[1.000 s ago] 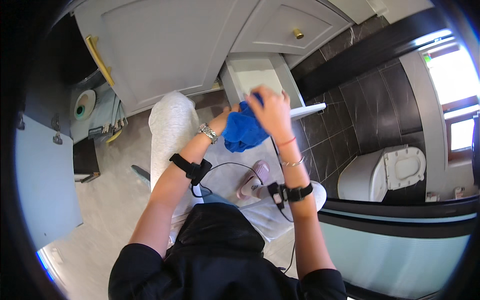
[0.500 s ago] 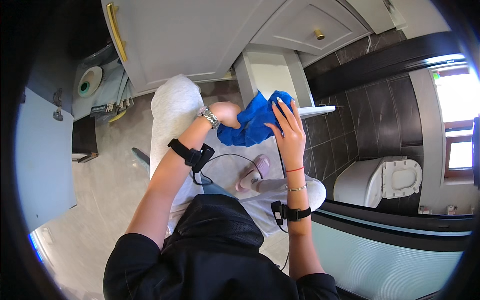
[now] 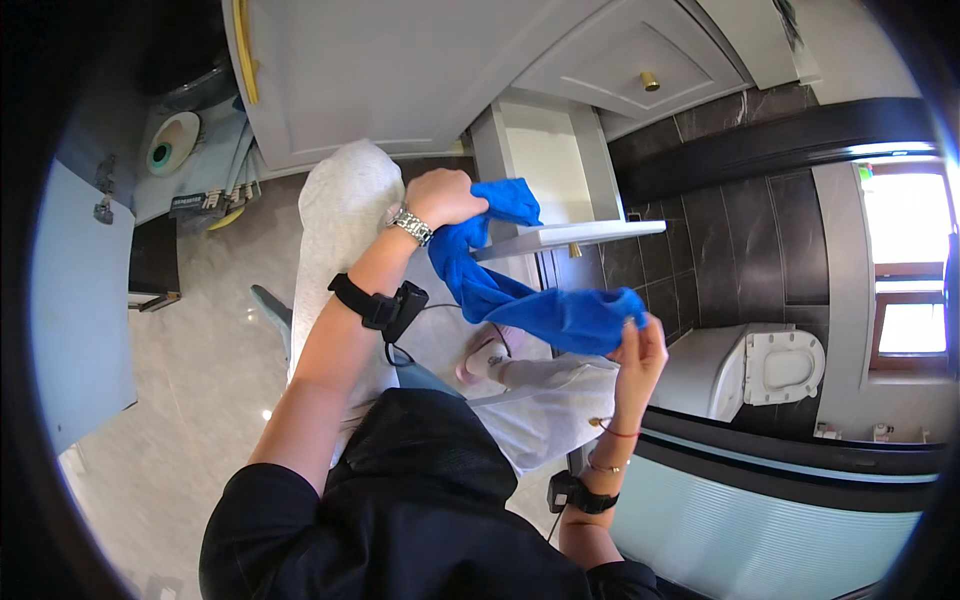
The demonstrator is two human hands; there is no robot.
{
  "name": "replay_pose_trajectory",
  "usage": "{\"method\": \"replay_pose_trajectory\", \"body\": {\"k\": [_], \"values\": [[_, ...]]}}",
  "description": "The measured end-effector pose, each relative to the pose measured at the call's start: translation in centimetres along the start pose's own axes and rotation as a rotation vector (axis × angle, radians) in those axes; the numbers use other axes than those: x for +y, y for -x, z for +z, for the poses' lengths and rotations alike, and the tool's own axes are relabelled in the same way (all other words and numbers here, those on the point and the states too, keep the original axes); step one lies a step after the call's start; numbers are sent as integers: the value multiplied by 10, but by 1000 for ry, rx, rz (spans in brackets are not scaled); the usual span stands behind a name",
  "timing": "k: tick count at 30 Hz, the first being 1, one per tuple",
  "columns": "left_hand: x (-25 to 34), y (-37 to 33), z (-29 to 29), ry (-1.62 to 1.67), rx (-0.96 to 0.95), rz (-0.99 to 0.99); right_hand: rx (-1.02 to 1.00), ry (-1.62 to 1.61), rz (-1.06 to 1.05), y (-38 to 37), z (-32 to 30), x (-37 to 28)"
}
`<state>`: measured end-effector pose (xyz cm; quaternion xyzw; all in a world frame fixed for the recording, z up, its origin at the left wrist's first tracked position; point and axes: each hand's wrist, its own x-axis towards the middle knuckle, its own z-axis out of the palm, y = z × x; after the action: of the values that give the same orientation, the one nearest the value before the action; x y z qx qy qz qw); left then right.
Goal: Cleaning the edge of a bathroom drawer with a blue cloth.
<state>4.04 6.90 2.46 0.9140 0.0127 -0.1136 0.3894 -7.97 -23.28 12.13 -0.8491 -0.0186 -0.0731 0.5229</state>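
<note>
A blue cloth (image 3: 520, 308) stretches between my two hands in front of a pulled-out drawer (image 3: 550, 165). My left hand (image 3: 445, 198) is closed around one part of it, with a loose end sticking out toward the drawer front. At the lower right, my right hand (image 3: 638, 352) pinches the other end between thumb and fingers. The cloth sags and looks twisted in the middle. Above my knees, it partly covers the left part of the white drawer front (image 3: 580, 235). The inside of the drawer shows a pale bottom.
Grey cabinet doors (image 3: 380, 70) with a gold handle (image 3: 245, 55) stand ahead. On the left, an open cabinet door (image 3: 85, 300) sits by a shelf holding bags and a round white-and-green item (image 3: 173, 143). A toilet (image 3: 740, 370) is at right. A cable runs between my legs.
My right hand has moved down and to the right, drawing the bunched cloth out into a long strip. My left hand has risen slightly, still holding its part. The drawer front now shows more.
</note>
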Motion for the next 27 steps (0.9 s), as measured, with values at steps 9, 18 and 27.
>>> {"method": "replay_pose_trajectory", "body": {"k": [9,18,27], "values": [[1,-7,14,-77,-3,23,-488,-356,679,81,55,84],[20,-9,19,1025,-6,248,157,-624,-8,-11,-4,-34],[-2,-26,64,253,390,412,126,21,-421,-111,68,-34]]}}
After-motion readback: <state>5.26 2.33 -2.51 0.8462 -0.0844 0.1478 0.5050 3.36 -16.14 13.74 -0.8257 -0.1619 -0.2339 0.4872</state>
